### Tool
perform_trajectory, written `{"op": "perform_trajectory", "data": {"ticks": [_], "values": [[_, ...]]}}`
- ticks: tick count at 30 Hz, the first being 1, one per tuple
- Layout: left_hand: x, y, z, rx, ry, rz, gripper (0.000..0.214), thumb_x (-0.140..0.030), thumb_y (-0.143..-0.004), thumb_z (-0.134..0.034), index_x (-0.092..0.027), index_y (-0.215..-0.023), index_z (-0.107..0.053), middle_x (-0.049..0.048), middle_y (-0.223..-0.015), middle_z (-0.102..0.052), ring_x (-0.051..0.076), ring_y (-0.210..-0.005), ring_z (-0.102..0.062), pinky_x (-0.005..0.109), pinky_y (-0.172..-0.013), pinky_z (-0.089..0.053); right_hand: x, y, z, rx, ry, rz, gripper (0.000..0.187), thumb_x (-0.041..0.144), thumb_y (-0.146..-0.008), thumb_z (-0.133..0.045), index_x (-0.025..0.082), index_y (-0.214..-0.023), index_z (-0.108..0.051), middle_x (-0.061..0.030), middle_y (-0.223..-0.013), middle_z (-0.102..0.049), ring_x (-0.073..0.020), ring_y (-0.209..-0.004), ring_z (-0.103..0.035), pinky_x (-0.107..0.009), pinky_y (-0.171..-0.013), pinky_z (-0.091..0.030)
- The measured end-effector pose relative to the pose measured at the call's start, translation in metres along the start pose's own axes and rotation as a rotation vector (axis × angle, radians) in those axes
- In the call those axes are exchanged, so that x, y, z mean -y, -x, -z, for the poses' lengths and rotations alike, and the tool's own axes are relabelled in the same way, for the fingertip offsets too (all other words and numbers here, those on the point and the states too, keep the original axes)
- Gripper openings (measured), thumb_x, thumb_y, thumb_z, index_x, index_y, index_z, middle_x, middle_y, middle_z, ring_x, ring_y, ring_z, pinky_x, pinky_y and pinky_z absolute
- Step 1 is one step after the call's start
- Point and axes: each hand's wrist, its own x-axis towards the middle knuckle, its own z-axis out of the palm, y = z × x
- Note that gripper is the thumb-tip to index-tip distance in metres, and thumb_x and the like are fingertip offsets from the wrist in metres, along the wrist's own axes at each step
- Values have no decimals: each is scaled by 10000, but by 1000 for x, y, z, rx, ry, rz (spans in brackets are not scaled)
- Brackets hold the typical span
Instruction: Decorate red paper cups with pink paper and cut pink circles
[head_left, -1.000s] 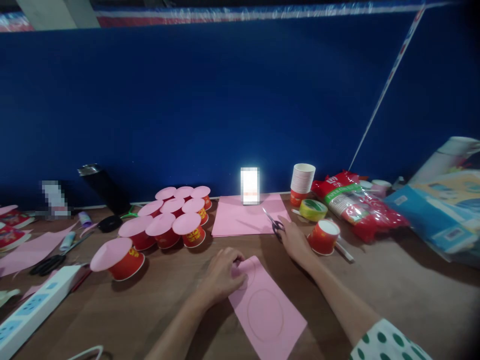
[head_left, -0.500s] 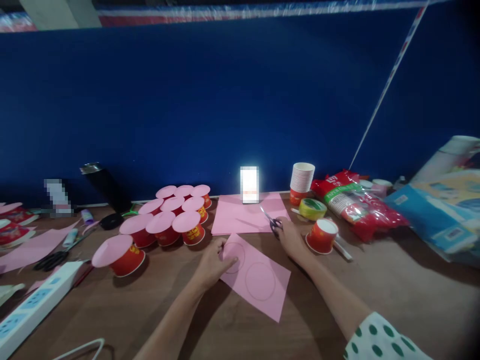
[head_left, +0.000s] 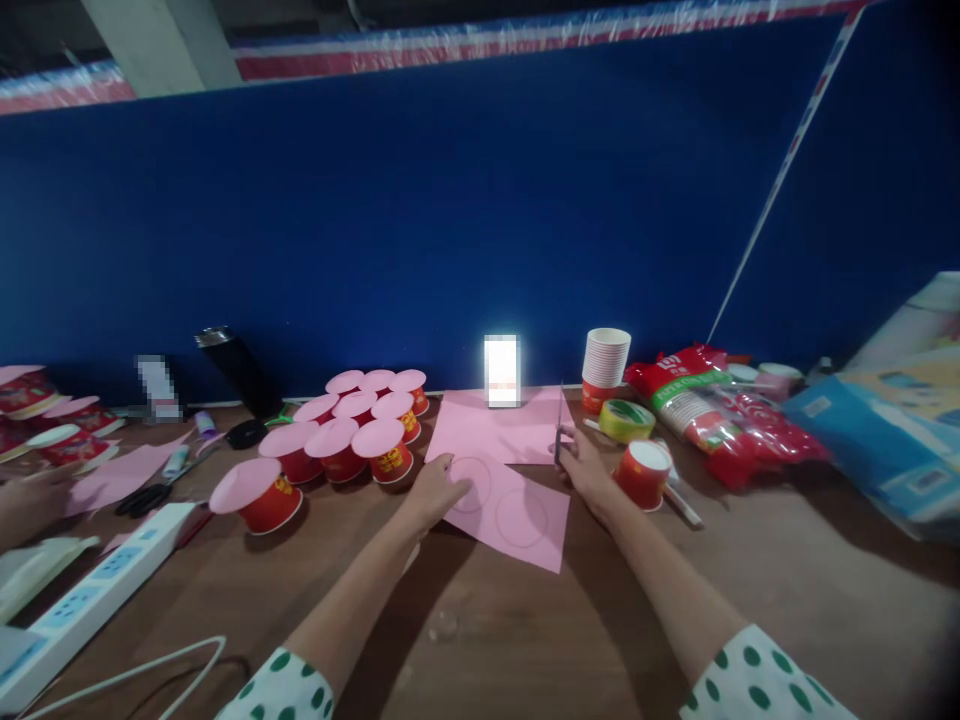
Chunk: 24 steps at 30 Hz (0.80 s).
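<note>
My left hand (head_left: 435,494) pinches the left edge of a pink paper sheet (head_left: 551,550), its thumb lying over the top. Two circles are drawn on this sheet, one partly by my thumb. In my right hand (head_left: 585,470) are dark-handled scissors (head_left: 559,440), their blades pointing up and away from me. Behind the held sheet lies a larger pink paper (head_left: 491,430), flat on the table. To the right of my right hand stands a red paper cup (head_left: 643,475), upside down. Left of my left hand, red cups topped with pink paper discs (head_left: 379,437) stand in rows.
A stack of paper cups (head_left: 606,360), yellow-green tape (head_left: 626,420) and a red plastic bag (head_left: 705,400) sit at right. A white power strip (head_left: 97,590), black scissors (head_left: 142,498), a black bottle (head_left: 240,370) and another person's hand (head_left: 34,505) are at left.
The held sheet has turned and moved slightly away from me. The scissors have swung from pointing left to pointing upright. Another person's hand has come into view at the left edge.
</note>
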Motion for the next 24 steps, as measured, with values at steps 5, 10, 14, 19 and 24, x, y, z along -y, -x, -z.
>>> {"op": "perform_trajectory", "data": {"ticks": [5,10,14,19,24], "values": [[-1,-10,-4,-137,47,-15,93,-239,-650,-614,-173,-665,-551,-33,-608,-516,141,-592,-473,253,-576,-348,6,0,-2,-45,22,97,584,460,-635,-679,162,-1112,-522,1,-747,-591,-116,-550,-499,-222,-465,-384],[12,-13,-6,-508,247,-18,176,-325,-706,-626,-160,-741,-577,-16,-661,-561,139,-632,-499,250,-609,-390,18,12,-8,28,118,246,555,421,-698,-661,152,-1168,-540,-56,-834,-634,-188,-762,-582,-263,-596,-442],[19,-13,5,-556,484,8,248,-327,-704,-659,-144,-864,-609,25,-784,-642,148,-701,-567,262,-662,-454,20,29,-24,277,111,200,512,373,-773,-591,189,-1240,-490,-60,-907,-634,-178,-801,-591,-267,-637,-464],[16,-17,25,-628,793,20,315,-307,-653,-726,-149,-907,-627,40,-845,-675,149,-739,-614,291,-707,-505,22,50,-41,566,118,122,390,323,-757,-627,194,-1116,-543,-5,-811,-583,-131,-696,-536,-248,-614,-437],[6,-16,39,-705,1110,19,347,-261,-609,-769,-164,-904,-613,20,-844,-672,126,-764,-634,298,-757,-516,30,64,-43,744,271,158,249,313,-800,-593,194,-1017,-563,6,-794,-577,-133,-716,-519,-252,-652,-429]]}}
